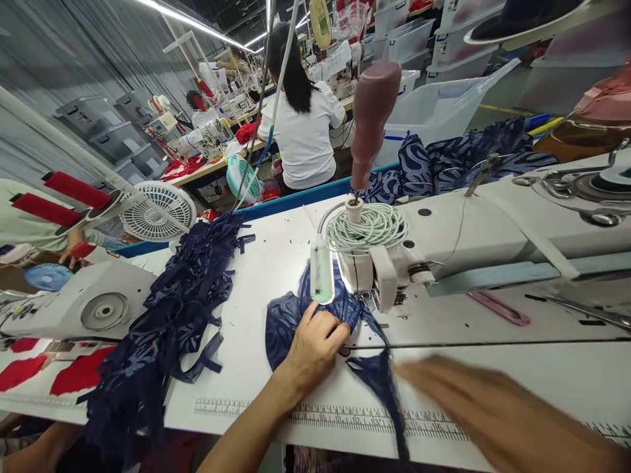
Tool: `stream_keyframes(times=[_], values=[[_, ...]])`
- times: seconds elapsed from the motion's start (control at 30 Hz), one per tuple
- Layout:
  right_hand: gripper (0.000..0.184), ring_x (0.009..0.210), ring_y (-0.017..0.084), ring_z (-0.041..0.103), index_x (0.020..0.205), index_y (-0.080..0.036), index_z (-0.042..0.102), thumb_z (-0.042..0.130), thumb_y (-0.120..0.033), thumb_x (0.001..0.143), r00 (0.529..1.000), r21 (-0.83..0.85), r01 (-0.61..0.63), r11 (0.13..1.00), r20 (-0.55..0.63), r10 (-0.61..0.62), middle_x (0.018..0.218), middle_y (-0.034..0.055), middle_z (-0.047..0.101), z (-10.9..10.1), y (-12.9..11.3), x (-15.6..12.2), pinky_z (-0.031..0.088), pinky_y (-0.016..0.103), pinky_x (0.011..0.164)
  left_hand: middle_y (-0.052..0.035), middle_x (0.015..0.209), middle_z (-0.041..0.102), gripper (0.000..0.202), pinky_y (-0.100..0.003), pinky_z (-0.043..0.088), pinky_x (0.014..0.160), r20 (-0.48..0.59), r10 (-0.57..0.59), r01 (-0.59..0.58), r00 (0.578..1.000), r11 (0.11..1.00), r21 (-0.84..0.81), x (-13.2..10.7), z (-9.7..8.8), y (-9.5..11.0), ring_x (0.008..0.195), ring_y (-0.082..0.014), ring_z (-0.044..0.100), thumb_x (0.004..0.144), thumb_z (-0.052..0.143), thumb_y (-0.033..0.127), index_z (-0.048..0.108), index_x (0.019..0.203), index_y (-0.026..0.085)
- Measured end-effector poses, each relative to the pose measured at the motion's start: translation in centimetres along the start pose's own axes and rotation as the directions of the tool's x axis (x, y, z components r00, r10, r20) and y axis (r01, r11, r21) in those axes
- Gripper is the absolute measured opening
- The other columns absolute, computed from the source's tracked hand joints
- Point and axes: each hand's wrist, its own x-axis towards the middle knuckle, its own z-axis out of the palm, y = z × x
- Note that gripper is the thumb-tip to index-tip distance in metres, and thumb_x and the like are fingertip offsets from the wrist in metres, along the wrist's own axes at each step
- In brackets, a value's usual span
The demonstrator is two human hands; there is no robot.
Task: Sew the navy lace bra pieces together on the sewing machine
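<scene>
A navy lace garment piece (283, 328), rounded like a bra cup, lies on the white table under the sewing machine head (367, 269). My left hand (318, 345) is closed on its near edge, fingers bent and pressing the cloth left of the needle area. From there a narrow navy strap (389, 394) trails toward me and over the table's front edge. My right hand (453, 394) is just right of this strap, smeared by motion; whether it touches the strap I cannot make out. A small lit lamp (323, 272) hides part of the lace.
A heap of navy garments (182, 302) hangs over the table's left side. Scissors (591, 312) and a pink tool (500, 309) lie at the right. A mauve-handled tool (372, 118) stands on the machine, above coiled pale cord (367, 226). A person in white (305, 131) sits ahead.
</scene>
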Motion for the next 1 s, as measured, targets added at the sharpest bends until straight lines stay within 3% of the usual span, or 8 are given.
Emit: stream_keyframes(times=[0.07, 0.13, 0.3, 0.4, 0.6, 0.73, 0.83, 1.0], values=[[0.082, 0.118, 0.017, 0.061, 0.151, -0.022, 0.045, 0.032, 0.010, 0.076, 0.995, -0.055, 0.093, 0.994, 0.038, -0.091, 0.135, 0.0057, 0.065, -0.5, 2.7, 3.7, 0.052, 0.031, 0.094, -0.0030, 0.075, 0.060, 0.032, -0.036, 0.054, 0.085, -0.019, -0.046, 0.046, 0.999, 0.999, -0.022, 0.7, 0.4, -0.4, 0.071, -0.0163, 0.056, 0.100, 0.032, 0.007, 0.062, 0.094, 0.016], [0.068, 0.119, 0.017, 0.060, 0.142, -0.019, 0.054, 0.033, 0.009, 0.083, 0.976, -0.051, 0.217, 0.975, -0.021, -0.218, 0.134, 0.0063, 0.065, -0.6, 4.1, 6.6, 0.050, 0.033, 0.095, -0.0041, 0.074, 0.058, 0.027, -0.031, 0.051, 0.071, -0.047, -0.076, 0.075, 0.996, 0.997, -0.030, 1.4, 0.9, -0.5, 0.069, -0.0176, 0.054, 0.102, 0.034, 0.013, 0.060, 0.095, 0.015], [0.053, 0.113, 0.018, 0.062, 0.130, -0.020, 0.061, 0.029, 0.004, 0.095, 0.949, -0.145, 0.301, 0.942, -0.053, -0.312, 0.124, 0.0057, 0.068, -1.4, 3.2, 9.6, 0.048, 0.036, 0.092, -0.0041, 0.076, 0.061, 0.019, -0.031, 0.046, 0.066, 0.012, -0.056, 0.057, 0.998, 0.986, -0.155, 2.0, 1.9, -0.5, 0.070, -0.0187, 0.056, 0.102, 0.048, 0.030, 0.060, 0.095, 0.016], [0.044, 0.102, 0.018, 0.066, 0.096, -0.019, 0.067, 0.029, 0.002, 0.097, 0.931, -0.134, 0.341, 0.930, -0.089, -0.354, 0.104, 0.0049, 0.072, -2.0, 3.1, 10.5, 0.050, 0.031, 0.076, -0.0037, 0.074, 0.060, 0.022, -0.031, 0.044, 0.065, 0.022, -0.106, 0.108, 0.994, 0.970, -0.219, 1.6, 2.3, -1.0, 0.069, -0.0182, 0.055, 0.101, 0.044, 0.025, 0.063, 0.093, 0.017], [0.035, 0.080, 0.015, 0.070, 0.117, -0.021, 0.067, 0.041, -0.006, 0.098, 0.956, 0.169, 0.102, 0.980, -0.288, -0.050, 0.095, 0.0041, 0.075, -0.2, 3.3, 9.8, 0.058, 0.026, 0.073, -0.0031, 0.077, 0.063, 0.018, -0.027, 0.046, 0.067, -0.014, -0.160, 0.151, 0.987, 0.955, -0.256, 2.1, 1.7, -1.7, 0.070, -0.0152, 0.058, 0.099, 0.052, 0.022, 0.069, 0.096, 0.017], [0.048, 0.119, 0.020, 0.065, 0.134, -0.015, 0.060, 0.044, 0.001, 0.092, 0.960, 0.097, 0.197, 0.976, -0.223, -0.172, 0.125, 0.0096, 0.071, 1.4, 2.5, 7.2, 0.057, 0.031, 0.099, -0.0080, 0.100, 0.069, 0.021, -0.036, 0.047, 0.084, -0.044, -0.014, 0.009, 0.999, 0.995, -0.101, 2.7, 0.9, -0.7, 0.094, -0.0202, 0.062, 0.097, 0.051, 0.013, 0.069, 0.106, 0.019], [0.050, 0.127, 0.018, 0.060, 0.135, -0.014, 0.061, 0.041, 0.003, 0.092, 0.963, 0.028, 0.230, 0.973, -0.155, -0.223, 0.133, 0.0087, 0.067, 1.2, 2.3, 6.5, 0.052, 0.031, 0.106, -0.0046, 0.093, 0.070, 0.022, -0.042, 0.044, 0.098, 0.007, 0.117, -0.117, 0.993, 0.993, 0.018, 2.8, 0.7, 0.2, 0.092, -0.0185, 0.063, 0.096, 0.049, 0.007, 0.067, 0.106, 0.016], [0.051, 0.116, 0.014, 0.066, 0.119, -0.018, 0.071, 0.039, 0.007, 0.088, 0.964, 0.149, 0.215, 0.965, -0.189, -0.185, 0.119, 0.0051, 0.074, -0.2, 2.5, 7.7, 0.051, 0.025, 0.105, -0.0032, 0.087, 0.070, 0.027, -0.044, 0.044, 0.096, 0.005, 0.017, -0.017, 1.000, 1.000, -0.001, 2.8, 0.9, 0.7, 0.087, -0.0174, 0.065, 0.094, 0.046, 0.006, 0.068, 0.104, 0.019]])
